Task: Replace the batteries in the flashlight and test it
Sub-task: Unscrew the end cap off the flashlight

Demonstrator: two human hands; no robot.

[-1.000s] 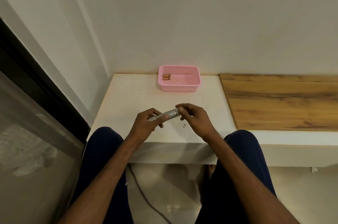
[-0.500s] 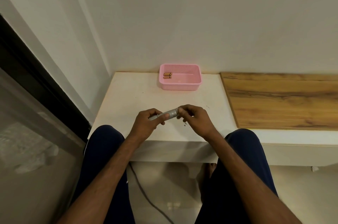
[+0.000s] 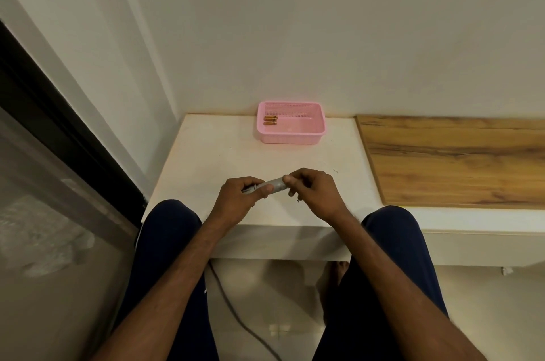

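Note:
A small silver flashlight (image 3: 272, 186) lies level between both hands, just above the front part of the white table (image 3: 212, 160). My left hand (image 3: 236, 198) grips its left half, thumb laid along the barrel. My right hand (image 3: 312, 191) pinches its right end with curled fingers. That right end is hidden by the fingers. Two copper-coloured batteries (image 3: 270, 120) lie side by side in the left end of a pink perforated basket (image 3: 306, 136) at the back of the table.
A wooden board (image 3: 454, 160) adjoins the table on the right. A wall corner rises behind, and a dark-framed glass door (image 3: 59, 183) stands at the left. My knees are under the front edge, with a grey cable (image 3: 236, 310) on the floor.
Both hands keep the same hold on the flashlight. My right fingers have shifted slightly round its end. The view has tilted a little.

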